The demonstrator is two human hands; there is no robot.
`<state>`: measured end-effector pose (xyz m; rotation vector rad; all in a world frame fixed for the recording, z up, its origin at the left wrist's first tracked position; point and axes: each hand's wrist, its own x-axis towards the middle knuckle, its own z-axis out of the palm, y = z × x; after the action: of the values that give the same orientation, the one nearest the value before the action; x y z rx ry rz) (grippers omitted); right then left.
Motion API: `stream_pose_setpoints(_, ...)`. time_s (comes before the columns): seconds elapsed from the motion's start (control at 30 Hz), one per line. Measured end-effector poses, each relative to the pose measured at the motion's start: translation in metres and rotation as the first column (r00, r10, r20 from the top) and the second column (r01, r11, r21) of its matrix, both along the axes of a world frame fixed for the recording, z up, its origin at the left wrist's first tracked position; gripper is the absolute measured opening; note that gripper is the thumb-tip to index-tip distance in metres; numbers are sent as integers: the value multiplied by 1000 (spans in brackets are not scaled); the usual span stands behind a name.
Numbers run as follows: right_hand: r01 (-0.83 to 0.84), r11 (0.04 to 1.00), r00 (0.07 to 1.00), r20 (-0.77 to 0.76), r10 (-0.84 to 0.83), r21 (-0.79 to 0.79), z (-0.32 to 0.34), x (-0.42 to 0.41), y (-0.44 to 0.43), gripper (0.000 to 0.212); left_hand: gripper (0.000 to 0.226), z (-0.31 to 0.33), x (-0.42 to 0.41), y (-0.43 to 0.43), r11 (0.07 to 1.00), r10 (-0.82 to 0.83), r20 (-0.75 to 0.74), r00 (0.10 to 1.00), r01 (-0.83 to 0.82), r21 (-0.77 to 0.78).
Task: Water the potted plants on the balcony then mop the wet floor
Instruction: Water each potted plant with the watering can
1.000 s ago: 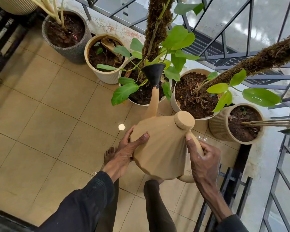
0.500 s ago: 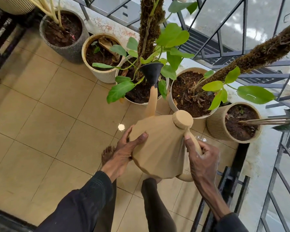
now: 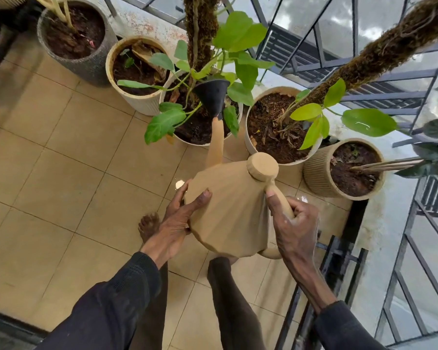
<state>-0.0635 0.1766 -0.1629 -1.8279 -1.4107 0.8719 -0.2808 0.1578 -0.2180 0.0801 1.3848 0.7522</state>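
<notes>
Tan plastic watering can (image 3: 228,210) sits between both hands, tipped forward. The left hand (image 3: 180,218) presses flat against its left side, fingers spread, thumb on top. The right hand (image 3: 293,223) curls round the handle (image 3: 281,200) on the can's right side. Beyond the hands, the black nozzle (image 3: 211,97) hangs over a white pot (image 3: 200,144) of soil.

pots (image 3: 137,79) and railing (image 3: 314,59) crowd ahead; tiled floor (image 3: 48,160) lies open leftward.
</notes>
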Motion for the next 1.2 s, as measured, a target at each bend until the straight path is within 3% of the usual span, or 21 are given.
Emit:
stream_pose_setpoints(0.53, -18, 999, 998, -63, 15, -45, 7, -30, -9, 58, 99, 4, -33, -4, 997, -12, -38, 999, 15, 75)
stream_pose_setpoints(0.87, 25, 993, 1000, 10, -24, -111, 25, -147, 12, 67, 109, 6, -146, 8, 995, -21, -83, 996, 30, 100)
stream_pose_setpoints(1.0, 51, 988, 998, 29, -48, -144, 25, -202, 33, 52, 102, 10, -202, 25, 992, -47, -77, 996, 56, 113)
stream_pose_setpoints(1.2, 26, 981, 1000, 11, -24, -192, 37, -263, 67, 75, 102, 17, -263, 57, 989, -118, -68, 991, 124, 86)
